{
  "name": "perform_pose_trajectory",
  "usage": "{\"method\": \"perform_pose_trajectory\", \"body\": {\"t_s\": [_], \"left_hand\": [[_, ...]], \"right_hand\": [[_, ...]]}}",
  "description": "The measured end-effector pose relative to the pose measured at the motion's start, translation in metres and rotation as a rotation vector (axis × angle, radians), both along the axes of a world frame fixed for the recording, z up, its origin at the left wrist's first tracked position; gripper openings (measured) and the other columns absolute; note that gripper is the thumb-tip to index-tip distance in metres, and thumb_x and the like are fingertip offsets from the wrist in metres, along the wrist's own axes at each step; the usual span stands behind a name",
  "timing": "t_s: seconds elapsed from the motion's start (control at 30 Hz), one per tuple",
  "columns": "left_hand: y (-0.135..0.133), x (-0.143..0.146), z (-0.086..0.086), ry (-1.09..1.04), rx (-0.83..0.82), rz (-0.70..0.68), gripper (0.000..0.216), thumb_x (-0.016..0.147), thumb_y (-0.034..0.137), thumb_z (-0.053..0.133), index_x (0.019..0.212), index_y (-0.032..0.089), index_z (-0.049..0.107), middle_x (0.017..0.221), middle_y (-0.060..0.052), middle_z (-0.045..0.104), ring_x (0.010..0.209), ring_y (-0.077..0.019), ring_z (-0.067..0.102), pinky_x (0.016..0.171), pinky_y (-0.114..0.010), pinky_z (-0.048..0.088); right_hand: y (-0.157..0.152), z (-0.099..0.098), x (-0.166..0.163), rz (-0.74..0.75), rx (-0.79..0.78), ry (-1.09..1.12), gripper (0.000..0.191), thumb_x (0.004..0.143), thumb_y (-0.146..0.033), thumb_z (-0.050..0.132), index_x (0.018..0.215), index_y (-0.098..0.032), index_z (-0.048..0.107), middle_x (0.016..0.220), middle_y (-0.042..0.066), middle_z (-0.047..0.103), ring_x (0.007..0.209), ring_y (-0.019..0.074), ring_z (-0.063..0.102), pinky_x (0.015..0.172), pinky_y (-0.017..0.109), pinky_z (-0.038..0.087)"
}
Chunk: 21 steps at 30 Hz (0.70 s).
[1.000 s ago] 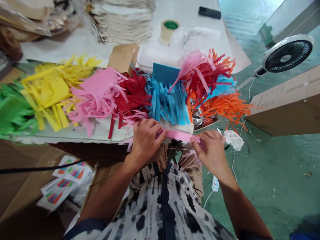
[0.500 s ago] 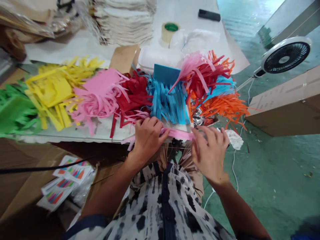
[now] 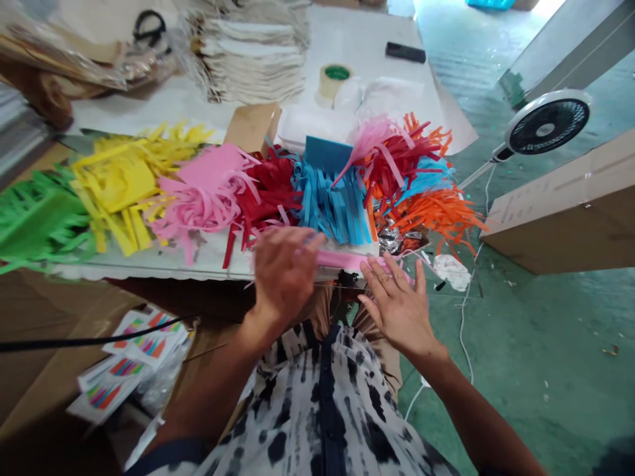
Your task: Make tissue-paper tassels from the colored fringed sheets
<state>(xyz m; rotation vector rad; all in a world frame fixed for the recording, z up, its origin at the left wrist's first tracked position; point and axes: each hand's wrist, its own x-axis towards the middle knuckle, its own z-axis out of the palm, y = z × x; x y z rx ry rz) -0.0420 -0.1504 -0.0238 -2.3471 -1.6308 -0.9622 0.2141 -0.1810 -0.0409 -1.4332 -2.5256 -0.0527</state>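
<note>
A rolled or twisted pink tissue-paper strip (image 3: 340, 259) lies along the table's front edge between my hands. My left hand (image 3: 285, 271) is at its left end, smeared by motion, so I cannot tell how its fingers are set. Flat on the strip's right end rests my right hand (image 3: 399, 304), fingers spread. Just beyond the strip are fringed blue paper (image 3: 332, 205), dark red paper (image 3: 270, 188) and pink paper (image 3: 208, 188). Yellow fringe (image 3: 124, 182) and green fringe (image 3: 44, 215) lie further left.
Orange fringe (image 3: 436, 210) hangs over the table's right end, below a red and pink bunch (image 3: 391, 152). Behind stand a tape roll (image 3: 332, 82), a stack of white cords (image 3: 253, 56) and a black object (image 3: 405, 52). A fan (image 3: 548, 129) and a carton (image 3: 570, 205) are at right.
My right hand has flattened out and shifted slightly left onto the strip. The left hand has moved a little left and blurs. The pink strip looks narrower and more rolled.
</note>
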Motion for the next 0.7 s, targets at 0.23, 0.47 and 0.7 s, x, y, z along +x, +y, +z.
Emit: {"method": "perform_pose_trajectory", "body": {"t_s": [0.23, 0.47, 0.7], "left_hand": [[-0.012, 0.025, -0.032, 0.109, -0.200, -0.376, 0.058, 0.105, 0.049, 0.058, 0.151, 0.013, 0.058, 0.155, -0.016, 0.060, 0.147, -0.0321, 0.057, 0.123, -0.053, 0.047], [-0.021, -0.005, -0.029, 0.034, -0.066, -0.138, 0.025, 0.102, 0.030, 0.066, 0.121, 0.017, 0.077, 0.130, -0.011, 0.078, 0.133, -0.0301, 0.068, 0.113, -0.048, 0.056], [-0.029, 0.014, -0.040, 0.047, -0.115, -0.294, 0.032, 0.102, 0.024, 0.066, 0.133, 0.025, 0.072, 0.127, -0.007, 0.079, 0.117, -0.0225, 0.072, 0.103, -0.039, 0.057]], "right_hand": [[0.000, -0.001, 0.002, -0.018, -0.018, 0.022, 0.055, 0.109, -0.038, 0.051, 0.162, -0.029, 0.043, 0.160, 0.006, 0.056, 0.158, 0.0318, 0.039, 0.130, 0.072, -0.001], [-0.003, -0.001, 0.003, 0.008, 0.035, 0.090, 0.047, 0.107, -0.032, 0.056, 0.154, -0.031, 0.055, 0.149, 0.005, 0.068, 0.153, 0.0320, 0.047, 0.130, 0.071, 0.002], [-0.003, -0.003, 0.002, -0.035, 0.067, 0.143, 0.032, 0.105, -0.032, 0.061, 0.135, -0.033, 0.070, 0.128, 0.002, 0.078, 0.137, 0.0317, 0.059, 0.130, 0.067, 0.009]]}}
